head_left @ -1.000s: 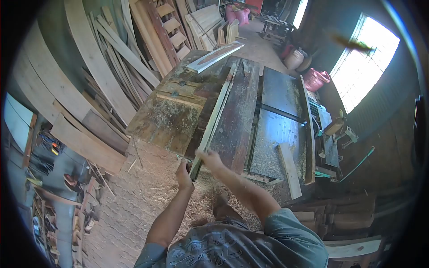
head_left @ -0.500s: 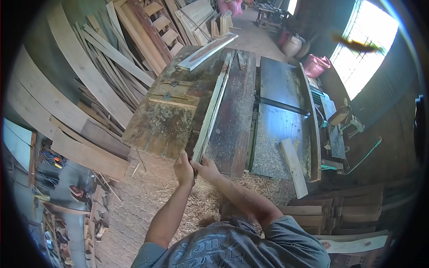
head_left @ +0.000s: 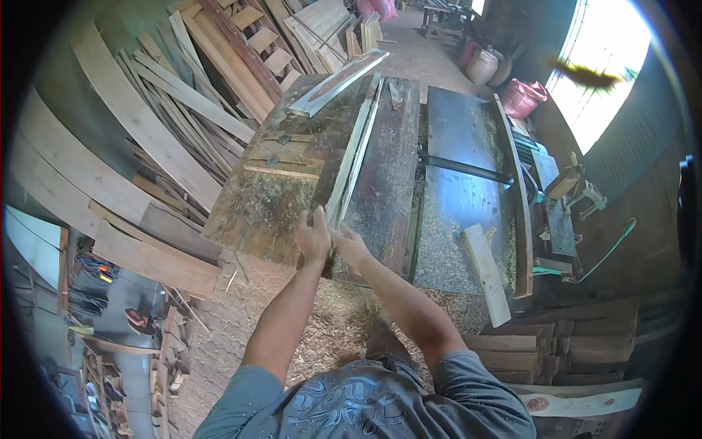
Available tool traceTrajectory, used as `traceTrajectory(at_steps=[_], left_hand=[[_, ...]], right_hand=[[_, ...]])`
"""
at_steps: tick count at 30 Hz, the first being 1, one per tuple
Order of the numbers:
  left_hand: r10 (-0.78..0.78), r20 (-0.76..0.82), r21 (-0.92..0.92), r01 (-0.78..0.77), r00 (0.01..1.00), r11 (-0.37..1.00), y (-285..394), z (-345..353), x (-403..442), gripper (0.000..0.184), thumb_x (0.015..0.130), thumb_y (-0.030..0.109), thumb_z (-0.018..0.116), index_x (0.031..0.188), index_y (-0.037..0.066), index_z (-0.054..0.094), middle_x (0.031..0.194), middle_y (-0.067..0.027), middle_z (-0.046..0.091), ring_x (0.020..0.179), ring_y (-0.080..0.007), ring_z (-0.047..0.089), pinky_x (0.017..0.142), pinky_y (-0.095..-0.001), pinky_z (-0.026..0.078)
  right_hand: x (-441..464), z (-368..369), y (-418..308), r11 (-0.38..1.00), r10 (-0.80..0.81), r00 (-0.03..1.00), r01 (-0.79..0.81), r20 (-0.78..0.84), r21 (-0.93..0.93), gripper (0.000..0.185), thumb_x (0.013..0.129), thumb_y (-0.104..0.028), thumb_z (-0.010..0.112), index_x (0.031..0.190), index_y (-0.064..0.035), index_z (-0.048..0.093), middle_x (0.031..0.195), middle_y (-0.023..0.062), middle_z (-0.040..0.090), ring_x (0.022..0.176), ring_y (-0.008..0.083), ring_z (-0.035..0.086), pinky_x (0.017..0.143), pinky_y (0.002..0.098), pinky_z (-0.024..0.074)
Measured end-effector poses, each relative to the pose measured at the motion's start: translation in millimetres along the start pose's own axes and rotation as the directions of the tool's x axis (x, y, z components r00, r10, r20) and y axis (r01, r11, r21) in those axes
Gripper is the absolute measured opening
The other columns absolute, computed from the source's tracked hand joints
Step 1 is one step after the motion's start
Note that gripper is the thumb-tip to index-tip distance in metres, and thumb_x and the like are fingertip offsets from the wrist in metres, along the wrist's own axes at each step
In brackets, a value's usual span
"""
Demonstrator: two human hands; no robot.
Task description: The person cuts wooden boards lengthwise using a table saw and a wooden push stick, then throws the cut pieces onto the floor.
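Two long, narrow wooden strips (head_left: 354,157) lie side by side on the dark, sawdust-covered wooden worktable (head_left: 270,201), running away from me. My left hand (head_left: 314,238) is closed around their near end from the left, its fingers pointing up. From the right, my right hand (head_left: 351,249) grips the same end, fingers partly hidden behind the wood. Both hands are close together at the table's front edge. A wider board (head_left: 338,82) with a reddish-brown streak lies slantwise at the table's far end.
Right of the worktable, a metal machine bed (head_left: 457,197) carries shavings, a side fence (head_left: 516,190) and a short board (head_left: 486,274) overhanging its front. Planks (head_left: 139,110) lean along the left wall. Shavings (head_left: 336,329) cover the floor around me. A pink sack (head_left: 523,99) stands near the window.
Both hands have moved forward, up to the table's front edge. The strips have shifted slightly away from me along the table.
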State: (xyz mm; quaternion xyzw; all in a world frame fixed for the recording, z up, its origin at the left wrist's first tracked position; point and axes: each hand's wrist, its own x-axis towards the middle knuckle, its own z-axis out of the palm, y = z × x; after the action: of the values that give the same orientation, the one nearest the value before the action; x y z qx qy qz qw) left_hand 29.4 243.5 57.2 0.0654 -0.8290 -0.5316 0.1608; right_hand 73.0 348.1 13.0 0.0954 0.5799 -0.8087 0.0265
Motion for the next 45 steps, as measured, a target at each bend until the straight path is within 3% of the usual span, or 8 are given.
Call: traceTrajectory(at_steps=[3,6,10,22,28,33,41,45], left_hand=[[0.218,-0.145,0.203,-0.187,0.965,0.961,-18,26,20,0.062,0.102,0.051,0.065,0.109,-0.010,0.072,0.122,-0.0342,0.070,0.113,-0.0516,0.067,0.097,-0.0536,0.052],[0.390,-0.226,0.349,-0.300,0.892,0.888,-19,45,34,0.065,0.103,0.050,0.063,0.113,-0.013,0.072,0.137,-0.0353,0.065,0.127,-0.0512,0.061,0.107,-0.0571,0.046],[0.190,-0.100,0.317,-0.150,0.977,0.936,-10,60,50,0.077,0.108,0.060,0.044,0.124,-0.011,0.070,0.155,-0.0340,0.051,0.151,-0.0494,0.040,0.119,-0.0664,0.028],[0.041,-0.167,0.435,0.037,0.985,0.900,10,95,83,0.085,0.108,0.067,0.030,0.131,-0.005,0.069,0.159,-0.0362,0.046,0.150,-0.0509,0.040,0.119,-0.0688,0.028],[0.377,-0.121,0.277,-0.334,0.918,0.901,-29,37,34,0.065,0.101,0.056,0.061,0.118,-0.006,0.071,0.130,-0.0345,0.067,0.125,-0.0503,0.062,0.107,-0.0573,0.047],[-0.068,0.354,0.485,-0.121,0.933,0.866,-1,18,-28,0.040,0.089,0.043,0.077,0.096,0.004,0.070,0.100,-0.0261,0.075,0.098,-0.0467,0.072,0.086,-0.0554,0.056],[0.365,0.285,0.421,-0.458,0.886,0.783,-23,54,-25,0.017,0.095,0.016,0.063,0.081,0.007,0.066,0.084,-0.0171,0.072,0.081,-0.0408,0.071,0.070,-0.0548,0.057],[0.784,0.287,0.182,-0.835,0.550,0.519,69,20,-30,0.019,0.090,0.009,0.064,0.074,0.012,0.055,0.070,-0.0095,0.054,0.069,-0.0327,0.061,0.061,-0.0463,0.051]], right_hand=[[-75,-31,-61,0.866,-0.006,0.996,-0.037,-0.086,-0.498,0.062,0.103,-0.030,0.072,0.150,0.0070,0.055,0.149,0.0248,0.062,0.141,0.0319,0.056,0.119,0.0422,0.0425],[-132,-120,-61,0.515,-0.452,0.891,0.227,-0.037,-0.827,0.063,0.086,-0.025,0.087,0.139,-0.0005,0.063,0.124,0.0187,0.065,0.118,0.0352,0.061,0.103,0.0492,0.0479],[-212,-263,-29,-0.002,-0.456,0.707,-0.609,-0.541,-0.793,0.096,0.082,-0.041,0.087,0.157,0.0004,0.043,0.159,0.0278,0.047,0.150,0.0448,0.042,0.122,0.0591,0.0345],[-285,-331,-43,0.270,-0.269,0.732,-0.567,-0.626,-0.778,0.087,0.077,-0.015,0.078,0.158,-0.0089,0.045,0.130,0.0226,0.058,0.124,0.0454,0.057,0.108,0.0510,0.0493],[-310,-251,-17,0.526,-0.298,0.798,-0.320,-0.523,-0.788,0.080,0.076,-0.020,0.075,0.150,-0.0027,0.054,0.119,0.0236,0.061,0.109,0.0406,0.062,0.100,0.0487,0.0517],[-296,-191,-1,0.629,-0.281,0.849,-0.190,-0.448,-0.754,0.071,0.075,-0.017,0.081,0.141,0.0016,0.062,0.110,0.0182,0.064,0.105,0.0328,0.062,0.094,0.0436,0.0522],[-295,-182,-6,0.593,-0.178,0.921,-0.180,-0.346,-0.785,0.077,0.073,-0.026,0.082,0.143,-0.0020,0.063,0.116,0.0181,0.065,0.111,0.0344,0.064,0.096,0.0440,0.0535],[-314,-184,9,0.552,-0.206,0.912,-0.191,-0.355,-0.811,0.076,0.073,-0.025,0.081,0.143,-0.0022,0.064,0.117,0.0186,0.067,0.109,0.0331,0.065,0.095,0.0423,0.0537]])
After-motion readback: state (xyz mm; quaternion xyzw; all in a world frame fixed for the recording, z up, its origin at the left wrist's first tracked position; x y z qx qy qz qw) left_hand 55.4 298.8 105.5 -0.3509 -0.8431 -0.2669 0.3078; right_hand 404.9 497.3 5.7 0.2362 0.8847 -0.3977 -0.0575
